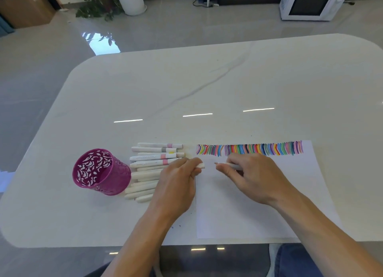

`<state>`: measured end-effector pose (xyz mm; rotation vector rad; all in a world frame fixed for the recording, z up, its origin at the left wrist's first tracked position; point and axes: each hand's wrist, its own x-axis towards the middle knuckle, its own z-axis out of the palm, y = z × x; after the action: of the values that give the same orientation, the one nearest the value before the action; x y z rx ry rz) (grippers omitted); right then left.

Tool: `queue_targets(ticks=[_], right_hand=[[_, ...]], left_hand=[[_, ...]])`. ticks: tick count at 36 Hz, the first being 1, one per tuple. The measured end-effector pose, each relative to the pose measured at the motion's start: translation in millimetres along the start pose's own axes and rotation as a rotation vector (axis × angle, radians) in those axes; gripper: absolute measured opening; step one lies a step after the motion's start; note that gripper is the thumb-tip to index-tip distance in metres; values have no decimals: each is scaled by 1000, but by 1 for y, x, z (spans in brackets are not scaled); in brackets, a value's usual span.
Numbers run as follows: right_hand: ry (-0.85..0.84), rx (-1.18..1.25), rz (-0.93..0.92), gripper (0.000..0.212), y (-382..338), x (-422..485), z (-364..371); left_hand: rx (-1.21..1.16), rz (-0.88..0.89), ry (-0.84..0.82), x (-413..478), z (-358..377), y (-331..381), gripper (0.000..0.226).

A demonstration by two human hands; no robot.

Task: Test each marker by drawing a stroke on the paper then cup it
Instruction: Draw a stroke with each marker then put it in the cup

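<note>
Upper left of frame: cardboard box (pixel 24 9) on the floor, potted plant (pixel 97 3) beside it. White table (pixel 145 86) fills the middle. On its lower left stands a magenta cut-out cup (pixel 101 172), mouth toward the camera; no pens visible inside. Just right of the cup, touching its side, lies a pile of white markers (pixel 149 167), capped, laid roughly parallel, some with pink, grey or yellow bands. Left hand (pixel 178 179) lies over the pile's right end, fingers curled, pinching a small white cap (pixel 200 165) at the paper's left edge. Small gap, then the bare tip of the marker (pixel 230 165), pointing left at the cap, not touching it. Right hand (pixel 250 176) grips this marker's barrel, resting on the paper (pixel 259 210). Hands apart, close. Along the paper's top edge runs a row of coloured strokes (pixel 248 149), many hues, packed side by side. Upper right of frame: white microwave (pixel 313 3) on the floor.
</note>
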<state>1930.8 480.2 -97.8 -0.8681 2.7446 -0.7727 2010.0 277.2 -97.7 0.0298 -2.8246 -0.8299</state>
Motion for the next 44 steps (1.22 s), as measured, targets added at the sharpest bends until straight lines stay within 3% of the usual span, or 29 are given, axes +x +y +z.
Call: queue_targets(ticks=[5,10,15,20,23,26,35,40,44], right_hand=[[-24,116,15,37,-2,2,3],[-18,393,161,18,-7,9,-2],[-16,674,166,38,-14,10,-2],[-27,865,212,20,-22,12,2],[-78,975,252,34,-22,14,5],[-89,987,230,37,-21,15,7],[25,919,165,5,-31,19,22],[97,940,240,16,-29,23,30],[82,928,251,6,-28,24,34]], left_hand=[[33,26,-70,-6,8,-4,17],[122,99,-31,-7,15,-10,11],[166,115,-27,-12,20,-14,9],[174,138,-33,-16,24,-8,13],[184,137,-40,-18,22,-4,16],[189,135,-29,-20,22,-2,14],[195,114,-57,-29,24,-4,19],[157,96,-53,-29,25,-6,13],[147,80,-60,-30,26,-7,13]])
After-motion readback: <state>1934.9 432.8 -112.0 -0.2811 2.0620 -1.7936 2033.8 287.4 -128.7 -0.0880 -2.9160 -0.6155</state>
